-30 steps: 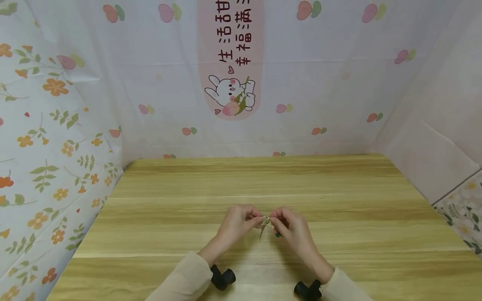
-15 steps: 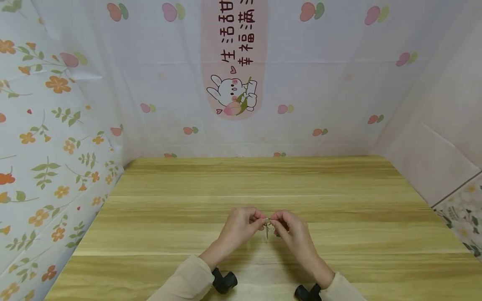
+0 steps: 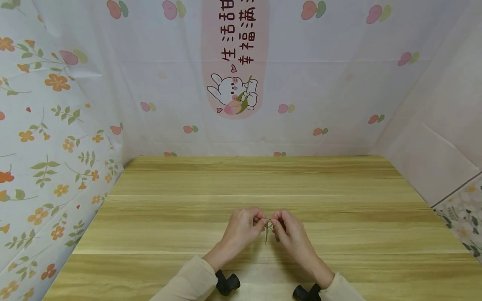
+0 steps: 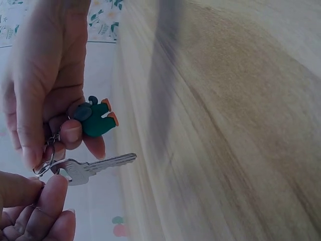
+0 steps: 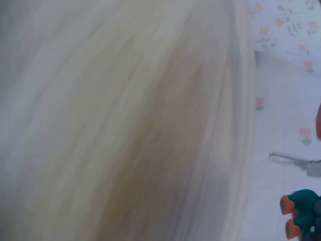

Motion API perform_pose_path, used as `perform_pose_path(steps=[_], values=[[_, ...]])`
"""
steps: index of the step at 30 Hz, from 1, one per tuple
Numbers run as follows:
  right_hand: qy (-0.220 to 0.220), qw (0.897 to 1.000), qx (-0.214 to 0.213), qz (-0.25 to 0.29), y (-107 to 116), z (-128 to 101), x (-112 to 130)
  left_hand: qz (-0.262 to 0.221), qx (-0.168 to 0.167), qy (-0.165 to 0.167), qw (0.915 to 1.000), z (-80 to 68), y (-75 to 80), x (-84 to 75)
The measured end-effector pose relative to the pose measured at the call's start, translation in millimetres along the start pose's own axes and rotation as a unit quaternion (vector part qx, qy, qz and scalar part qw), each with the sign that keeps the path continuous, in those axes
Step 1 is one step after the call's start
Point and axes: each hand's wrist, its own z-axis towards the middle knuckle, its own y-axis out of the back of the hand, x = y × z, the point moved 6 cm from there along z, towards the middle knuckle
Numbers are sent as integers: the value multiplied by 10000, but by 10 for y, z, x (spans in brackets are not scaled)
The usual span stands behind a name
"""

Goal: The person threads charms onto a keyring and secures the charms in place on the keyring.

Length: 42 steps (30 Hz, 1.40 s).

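Both hands meet low over the wooden table, near its front middle. Between them is a metal key ring with a silver key and a small green figure charm with orange feet. My left hand pinches the key's head, its fingertips showing at the bottom left of the left wrist view. My right hand pinches the ring, and the charm rests against its curled fingers. In the head view the key hangs down between the hands. The right wrist view shows only the key's tip and the charm.
Patterned sheets wall the table in: orange flowers on the left, a rabbit print at the back, a plain panel on the right. Black wrist camera mounts sit by my beige sleeves.
Both hands have drifted slightly right and toward me. The key, tilted a second ago, now hangs almost straight down. Both hands keep their hold.
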Motion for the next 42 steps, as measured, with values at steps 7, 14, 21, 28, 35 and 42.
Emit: perform_pose_path(steps=[7, 14, 21, 28, 35, 42], values=[[-2301, 9633, 619, 1240, -84, -46, -166, 124, -147, -181, 9997, -12, -12, -14], [-3256, 9143, 731, 2296, -121, -89, -213, 93, -286, -178, 9994, -21, -2, -23], [-3684, 8818, 456, 2908, -92, -101, -253, -210, -497, -304, 9981, -29, 23, -28], [-3788, 8782, 410, 2893, -47, -101, -280, -490, -808, -775, 9925, -42, 50, -55], [-2802, 9501, 344, 1331, 68, -48, -205, 312, -349, -1006, 9938, -51, 14, -110], [-245, 9915, -12, -1280, 163, 59, 77, 1270, -210, -1413, 9816, -61, 14, -259]])
